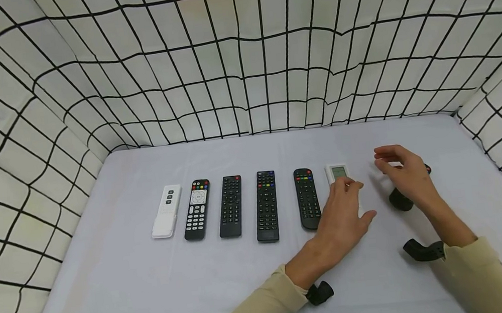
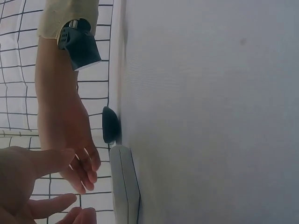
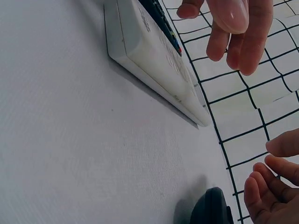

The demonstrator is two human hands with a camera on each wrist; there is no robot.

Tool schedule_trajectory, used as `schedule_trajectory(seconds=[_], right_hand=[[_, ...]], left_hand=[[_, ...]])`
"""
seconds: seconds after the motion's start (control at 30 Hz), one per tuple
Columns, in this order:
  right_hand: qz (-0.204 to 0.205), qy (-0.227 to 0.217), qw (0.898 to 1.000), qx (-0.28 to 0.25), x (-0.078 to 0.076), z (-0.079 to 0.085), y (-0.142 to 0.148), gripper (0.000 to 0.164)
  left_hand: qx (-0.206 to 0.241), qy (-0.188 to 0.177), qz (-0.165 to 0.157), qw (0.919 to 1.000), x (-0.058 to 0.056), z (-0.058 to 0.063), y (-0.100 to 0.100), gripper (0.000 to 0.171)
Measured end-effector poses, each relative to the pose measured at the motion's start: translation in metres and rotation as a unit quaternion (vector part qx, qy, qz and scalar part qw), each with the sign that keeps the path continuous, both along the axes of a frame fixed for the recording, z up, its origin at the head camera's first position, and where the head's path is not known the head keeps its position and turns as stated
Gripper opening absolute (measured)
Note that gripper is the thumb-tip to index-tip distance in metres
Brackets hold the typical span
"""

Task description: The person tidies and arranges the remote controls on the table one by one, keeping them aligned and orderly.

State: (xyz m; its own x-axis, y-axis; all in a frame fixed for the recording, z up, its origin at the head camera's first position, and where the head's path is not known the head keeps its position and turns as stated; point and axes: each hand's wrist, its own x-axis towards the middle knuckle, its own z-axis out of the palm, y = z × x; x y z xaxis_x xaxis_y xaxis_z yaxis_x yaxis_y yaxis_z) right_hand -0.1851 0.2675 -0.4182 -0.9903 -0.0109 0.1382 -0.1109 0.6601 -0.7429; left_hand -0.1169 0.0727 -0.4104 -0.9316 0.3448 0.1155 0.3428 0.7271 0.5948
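Observation:
My left hand [image 1: 340, 216] hovers over a white remote control [image 1: 337, 171] with a small grey screen, hiding most of it. In the left wrist view that white remote [image 2: 122, 182] lies flat below my loosely bent fingers, apart from them. My right hand [image 1: 404, 174] is held above a black remote control [image 1: 400, 200], covering its middle. In the right wrist view the fingers of my right hand [image 3: 275, 186] are relaxed with nothing between them. A rounded end of the black remote [image 3: 212, 207] shows below.
On the white-covered table [image 1: 209, 286], left of my hands, several remotes lie in a row, from a white one [image 1: 166, 211] to a black one [image 1: 307, 199]. Black netting [image 1: 264, 54] over white sheeting surrounds the back and sides. Black wrist cameras [image 1: 423, 250] stick out from my sleeves.

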Motion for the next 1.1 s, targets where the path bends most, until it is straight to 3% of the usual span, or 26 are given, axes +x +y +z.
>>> schedule_trajectory(seconds=[0.43,0.63,1.1], right_hand=[[-0.046,0.016,0.999,0.017,0.003,0.0,0.022,0.038],[-0.084,-0.008,0.996,0.024,0.005,-0.001,0.034,0.039],[-0.134,-0.064,0.988,0.044,0.007,-0.003,0.066,0.045]], left_hand=[[0.031,-0.032,-0.022,0.9987,0.003,-0.004,0.014,0.05],[0.032,-0.05,-0.027,0.9979,0.005,-0.006,0.02,0.052],[0.003,-0.037,-0.036,0.9987,0.006,-0.009,0.037,0.055]])
